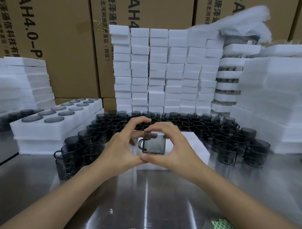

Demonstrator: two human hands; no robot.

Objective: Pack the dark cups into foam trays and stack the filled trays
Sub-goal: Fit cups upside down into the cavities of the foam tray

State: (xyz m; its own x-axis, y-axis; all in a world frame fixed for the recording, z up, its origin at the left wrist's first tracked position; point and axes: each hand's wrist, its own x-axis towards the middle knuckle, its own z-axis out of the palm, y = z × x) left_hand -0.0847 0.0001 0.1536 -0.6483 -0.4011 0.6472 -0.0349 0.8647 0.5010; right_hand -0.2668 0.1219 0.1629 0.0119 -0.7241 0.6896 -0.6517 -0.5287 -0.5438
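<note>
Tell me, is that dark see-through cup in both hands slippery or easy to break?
The dark see-through cup looks smooth and glossy, so probably slippery; the left hand and right hand both grip it. Its thin walls suggest light and perhaps breakable, fitting the white foam trays. Flat-based, it should stand, not roll.
</note>
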